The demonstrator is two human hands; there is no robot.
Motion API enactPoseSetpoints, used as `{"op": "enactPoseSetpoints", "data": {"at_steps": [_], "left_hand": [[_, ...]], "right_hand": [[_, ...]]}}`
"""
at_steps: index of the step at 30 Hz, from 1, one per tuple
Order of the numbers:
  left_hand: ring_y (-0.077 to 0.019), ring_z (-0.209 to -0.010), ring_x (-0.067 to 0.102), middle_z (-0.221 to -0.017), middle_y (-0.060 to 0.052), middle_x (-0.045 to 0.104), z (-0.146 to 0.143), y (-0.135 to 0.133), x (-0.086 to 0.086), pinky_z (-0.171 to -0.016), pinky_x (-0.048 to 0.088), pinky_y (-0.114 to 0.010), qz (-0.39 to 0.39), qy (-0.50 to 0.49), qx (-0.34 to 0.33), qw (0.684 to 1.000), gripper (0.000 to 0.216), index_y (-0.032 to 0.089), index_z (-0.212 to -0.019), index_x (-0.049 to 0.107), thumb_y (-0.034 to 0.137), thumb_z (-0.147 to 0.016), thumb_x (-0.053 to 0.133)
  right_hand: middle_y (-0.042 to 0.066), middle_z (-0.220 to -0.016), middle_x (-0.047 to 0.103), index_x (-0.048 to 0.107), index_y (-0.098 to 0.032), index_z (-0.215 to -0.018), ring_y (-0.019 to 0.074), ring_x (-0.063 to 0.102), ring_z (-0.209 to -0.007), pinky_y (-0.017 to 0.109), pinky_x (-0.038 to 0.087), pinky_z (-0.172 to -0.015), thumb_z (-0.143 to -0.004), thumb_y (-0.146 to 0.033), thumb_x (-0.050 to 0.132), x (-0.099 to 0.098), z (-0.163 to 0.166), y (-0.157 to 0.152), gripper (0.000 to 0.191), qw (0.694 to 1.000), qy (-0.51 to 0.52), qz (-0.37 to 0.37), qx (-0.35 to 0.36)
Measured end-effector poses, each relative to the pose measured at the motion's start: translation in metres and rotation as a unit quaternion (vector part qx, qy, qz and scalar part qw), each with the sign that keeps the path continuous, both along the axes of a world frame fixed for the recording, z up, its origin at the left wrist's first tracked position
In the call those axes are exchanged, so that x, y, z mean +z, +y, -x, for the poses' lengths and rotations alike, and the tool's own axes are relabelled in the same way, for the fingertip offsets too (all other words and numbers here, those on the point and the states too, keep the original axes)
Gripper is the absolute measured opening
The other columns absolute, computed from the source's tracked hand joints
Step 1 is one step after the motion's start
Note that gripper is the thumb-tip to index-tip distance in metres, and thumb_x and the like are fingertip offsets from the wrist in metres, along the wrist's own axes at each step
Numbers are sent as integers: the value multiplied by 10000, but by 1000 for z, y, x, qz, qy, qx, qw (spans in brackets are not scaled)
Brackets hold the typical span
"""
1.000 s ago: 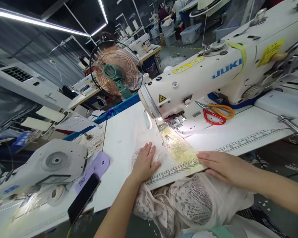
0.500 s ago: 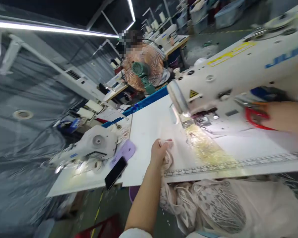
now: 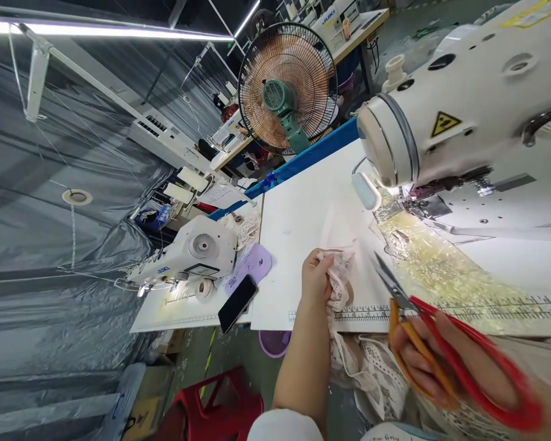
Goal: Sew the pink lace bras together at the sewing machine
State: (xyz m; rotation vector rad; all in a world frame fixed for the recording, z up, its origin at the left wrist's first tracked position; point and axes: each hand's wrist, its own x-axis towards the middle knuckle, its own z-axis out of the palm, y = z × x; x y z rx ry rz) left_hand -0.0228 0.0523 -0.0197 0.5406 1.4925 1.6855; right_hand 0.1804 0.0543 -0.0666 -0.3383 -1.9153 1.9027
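Note:
My left hand (image 3: 316, 275) is closed around a bunched piece of pale pink lace fabric (image 3: 342, 283) on the white sewing table (image 3: 294, 202). Part of this lace hangs over the front edge towards my lap. My right hand (image 3: 434, 355) grips a pair of scissors (image 3: 417, 324) with one red and one orange handle. The blades are slightly apart and point up and left at the lace, without touching it. Just behind them stands the sewing machine head (image 3: 395, 141), its needle area lit, with yellowish clear tape (image 3: 445, 257) stuck on the table before it.
A phone (image 3: 237, 303) and a purple card (image 3: 256, 263) lie left of my hand, beside a second sewing machine (image 3: 193, 251). A green-motored fan (image 3: 287, 92) stands behind the table. Below are a red stool (image 3: 220, 398) and a purple bin (image 3: 274, 344). A printed ruler (image 3: 367, 313) runs along the front edge.
My right hand has brought the scissors from beside the machine, at the right, down and left towards the lace. My left hand still holds the lace. The camera view has shifted.

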Motion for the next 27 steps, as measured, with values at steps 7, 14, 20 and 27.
{"op": "enactPoseSetpoints", "data": {"at_steps": [7,14,20,27], "left_hand": [[-107,-562,562,-669,-5,639,1,-3,-2,-566,437,-225,-7,-10,15,1000,236,155,-604,542,279,-524,727],[-124,-580,579,-689,-19,669,1,-4,-2,-589,464,-247,-21,-32,9,999,192,150,-599,564,241,-525,715],[-133,-592,585,-698,-26,677,1,-4,-2,-596,471,-255,-26,-32,11,999,168,149,-605,588,232,-530,713],[-130,-602,590,-702,-29,678,0,-5,0,-590,465,-241,-28,-33,12,999,164,147,-594,594,225,-526,721]], "right_hand": [[-35,-538,393,510,-332,-741,161,441,-387,295,342,-358,-693,-711,295,6,49,-19,438,950,2,310,22],[-37,-570,413,574,-257,-714,112,422,-448,259,356,-436,-690,-706,497,21,40,-12,456,896,-44,440,34],[-31,-592,446,638,-193,-741,93,425,-484,232,353,-476,-716,-626,610,29,36,-7,434,851,-60,520,35],[-28,-596,447,636,-181,-752,88,429,-493,222,342,-470,-748,-660,563,30,33,-8,484,845,-58,531,29]]}}
